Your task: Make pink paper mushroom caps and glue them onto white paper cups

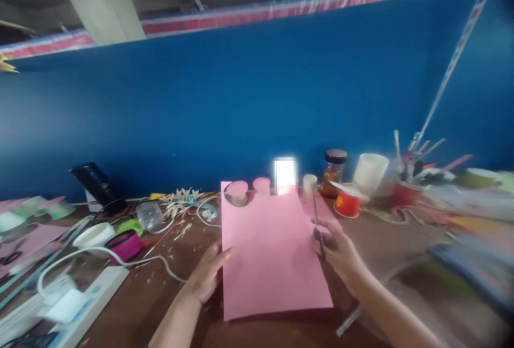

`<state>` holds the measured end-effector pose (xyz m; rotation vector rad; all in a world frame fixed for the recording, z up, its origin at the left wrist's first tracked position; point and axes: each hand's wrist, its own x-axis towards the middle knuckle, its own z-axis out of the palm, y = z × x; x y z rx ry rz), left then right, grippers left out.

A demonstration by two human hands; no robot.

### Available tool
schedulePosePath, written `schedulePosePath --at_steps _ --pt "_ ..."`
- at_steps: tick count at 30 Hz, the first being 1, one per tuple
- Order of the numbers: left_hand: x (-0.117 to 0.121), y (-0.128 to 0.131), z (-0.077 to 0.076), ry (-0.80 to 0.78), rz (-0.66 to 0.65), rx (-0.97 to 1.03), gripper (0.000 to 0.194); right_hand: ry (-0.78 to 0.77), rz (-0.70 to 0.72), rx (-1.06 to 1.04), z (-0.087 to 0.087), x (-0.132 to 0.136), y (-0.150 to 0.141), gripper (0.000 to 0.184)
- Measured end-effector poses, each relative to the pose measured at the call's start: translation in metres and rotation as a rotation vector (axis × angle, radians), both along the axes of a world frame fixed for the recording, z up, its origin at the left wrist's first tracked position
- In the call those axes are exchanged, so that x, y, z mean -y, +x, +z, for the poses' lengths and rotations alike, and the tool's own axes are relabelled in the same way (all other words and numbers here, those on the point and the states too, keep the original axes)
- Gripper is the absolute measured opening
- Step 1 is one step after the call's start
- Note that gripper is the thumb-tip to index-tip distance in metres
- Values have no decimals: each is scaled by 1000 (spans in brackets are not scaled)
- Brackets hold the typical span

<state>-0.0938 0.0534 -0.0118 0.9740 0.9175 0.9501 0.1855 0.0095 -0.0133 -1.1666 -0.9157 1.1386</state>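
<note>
A pink sheet of paper [273, 262] lies in front of me, its near edge slightly raised above the brown table. My left hand [206, 273] grips the sheet's left edge, thumb on top and the other fingers hidden below. At the right edge, my right hand [337, 251] is closed around a slim grey tool [315, 206] with a dark part near the fingers; blur hides its exact kind. The tool points up and away from me. Beyond the sheet stand a round pink-topped piece [240, 190] and a smaller pink-topped one [262, 184].
A white power strip [98, 305] with cables and a magenta tape roll [124, 244] are on the left. Rightward stand a dark-lidded jar [334, 171], a red cup [347, 203], a white cup [370, 172] and a brush pot [405, 193]. A blue partition [241, 96] closes the back.
</note>
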Motion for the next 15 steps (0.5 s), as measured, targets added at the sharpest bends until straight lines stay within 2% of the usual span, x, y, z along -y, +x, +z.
schedulePosePath --at_steps 2,6,11,15 --pt "-2 1 -2 15 -21 -22 39 -11 5 17 -2 1 -3 56" --pt "-6 2 -12 31 78 -94 34 -9 14 46 -8 1 -8 53" --pt "-12 -4 -16 163 114 -253 37 -40 60 37 -11 1 -11 57" --pt "-17 -9 -17 260 192 -361 34 -45 85 26 -11 3 -14 58"
